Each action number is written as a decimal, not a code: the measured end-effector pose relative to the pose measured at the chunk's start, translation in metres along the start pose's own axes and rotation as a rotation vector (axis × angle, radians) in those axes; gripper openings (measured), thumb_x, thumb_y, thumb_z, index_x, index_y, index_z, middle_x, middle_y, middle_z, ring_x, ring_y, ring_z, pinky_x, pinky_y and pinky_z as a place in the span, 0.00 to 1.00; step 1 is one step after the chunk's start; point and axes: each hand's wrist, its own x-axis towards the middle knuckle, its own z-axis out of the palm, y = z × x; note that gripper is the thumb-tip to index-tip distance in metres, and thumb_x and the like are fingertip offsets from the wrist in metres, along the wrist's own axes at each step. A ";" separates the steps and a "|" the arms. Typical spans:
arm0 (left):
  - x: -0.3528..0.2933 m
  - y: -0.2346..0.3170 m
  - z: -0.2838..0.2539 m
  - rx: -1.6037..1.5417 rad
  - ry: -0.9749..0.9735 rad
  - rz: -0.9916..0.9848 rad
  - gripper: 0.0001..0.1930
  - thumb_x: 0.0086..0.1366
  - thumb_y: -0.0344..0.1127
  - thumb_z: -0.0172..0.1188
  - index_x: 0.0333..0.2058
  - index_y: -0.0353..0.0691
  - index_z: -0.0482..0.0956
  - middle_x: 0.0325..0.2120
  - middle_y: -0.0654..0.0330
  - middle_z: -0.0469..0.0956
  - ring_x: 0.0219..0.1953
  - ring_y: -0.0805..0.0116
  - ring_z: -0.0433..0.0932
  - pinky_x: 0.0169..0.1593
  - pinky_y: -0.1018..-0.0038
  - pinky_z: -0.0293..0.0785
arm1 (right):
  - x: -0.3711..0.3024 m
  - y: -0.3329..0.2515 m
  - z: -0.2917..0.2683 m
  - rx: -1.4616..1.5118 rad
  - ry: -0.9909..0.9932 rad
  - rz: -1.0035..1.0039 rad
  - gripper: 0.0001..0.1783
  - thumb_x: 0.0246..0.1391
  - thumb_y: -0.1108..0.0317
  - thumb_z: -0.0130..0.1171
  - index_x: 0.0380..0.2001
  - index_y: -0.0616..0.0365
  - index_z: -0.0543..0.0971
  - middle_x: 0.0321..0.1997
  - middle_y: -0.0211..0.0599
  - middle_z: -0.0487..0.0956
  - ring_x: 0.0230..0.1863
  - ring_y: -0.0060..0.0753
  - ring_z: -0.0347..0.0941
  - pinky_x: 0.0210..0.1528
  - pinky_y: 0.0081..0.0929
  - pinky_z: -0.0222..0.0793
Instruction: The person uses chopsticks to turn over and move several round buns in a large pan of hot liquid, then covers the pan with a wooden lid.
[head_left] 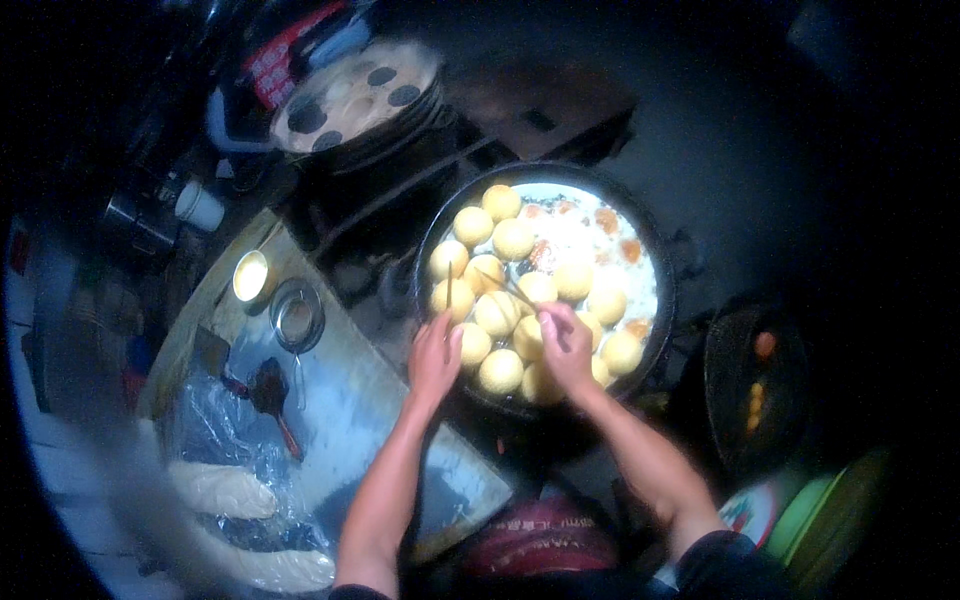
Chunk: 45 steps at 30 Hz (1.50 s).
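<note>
The left hand (435,355) grips a thin brown stick (450,287) and the right hand (567,345) grips another thin brown stick (513,291), both over the round yellow balls (514,240) crowded in bubbly, shiny oil (583,238) inside a big, round, black pan (665,285).

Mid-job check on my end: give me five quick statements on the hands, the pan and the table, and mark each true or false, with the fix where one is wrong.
1. The right hand holds a stick. True.
2. The balls in the pan are green. False: they are yellow.
3. A tool with a red handle lies on the table. True.
4. The left hand is empty. False: it holds another stick.
5. The small bowl is right of the pan. False: it is left of the pan, on the table.
</note>
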 end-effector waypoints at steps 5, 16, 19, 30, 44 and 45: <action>-0.002 0.003 -0.004 -0.009 -0.009 -0.046 0.20 0.77 0.37 0.60 0.61 0.32 0.79 0.50 0.40 0.84 0.53 0.38 0.81 0.58 0.52 0.76 | 0.054 -0.006 -0.009 -0.024 0.171 0.102 0.12 0.76 0.70 0.58 0.56 0.61 0.83 0.45 0.39 0.86 0.44 0.27 0.82 0.46 0.29 0.80; -0.004 -0.004 0.001 -0.006 0.033 -0.017 0.21 0.77 0.38 0.61 0.62 0.31 0.79 0.51 0.40 0.85 0.53 0.38 0.82 0.58 0.52 0.77 | 0.012 0.005 -0.015 -0.134 -0.035 -0.176 0.09 0.70 0.76 0.61 0.51 0.60 0.82 0.47 0.46 0.86 0.44 0.36 0.85 0.45 0.30 0.85; 0.000 0.000 0.002 -0.026 0.028 -0.042 0.21 0.76 0.37 0.61 0.62 0.32 0.79 0.51 0.40 0.85 0.54 0.38 0.82 0.58 0.52 0.77 | 0.022 0.001 -0.016 -0.102 0.030 -0.123 0.11 0.70 0.75 0.62 0.53 0.60 0.83 0.48 0.45 0.86 0.45 0.36 0.85 0.48 0.31 0.83; 0.013 -0.010 0.015 -0.035 0.025 -0.035 0.20 0.75 0.35 0.63 0.62 0.33 0.78 0.53 0.42 0.84 0.55 0.39 0.81 0.59 0.52 0.77 | 0.026 -0.009 -0.029 -0.084 0.089 -0.092 0.10 0.72 0.74 0.61 0.52 0.60 0.85 0.45 0.39 0.86 0.44 0.27 0.84 0.46 0.27 0.80; 0.000 0.000 0.004 -0.013 0.017 -0.045 0.21 0.77 0.37 0.62 0.62 0.33 0.78 0.52 0.40 0.84 0.54 0.38 0.81 0.58 0.52 0.76 | 0.022 0.012 -0.028 -0.042 0.064 0.030 0.10 0.74 0.71 0.62 0.52 0.62 0.85 0.45 0.36 0.86 0.47 0.25 0.82 0.50 0.26 0.78; 0.001 0.000 0.004 -0.011 0.030 -0.032 0.21 0.76 0.37 0.62 0.62 0.33 0.78 0.52 0.40 0.84 0.54 0.38 0.81 0.58 0.52 0.76 | 0.021 0.014 -0.029 -0.031 0.075 0.029 0.09 0.74 0.71 0.61 0.51 0.62 0.85 0.44 0.34 0.86 0.46 0.24 0.82 0.50 0.25 0.78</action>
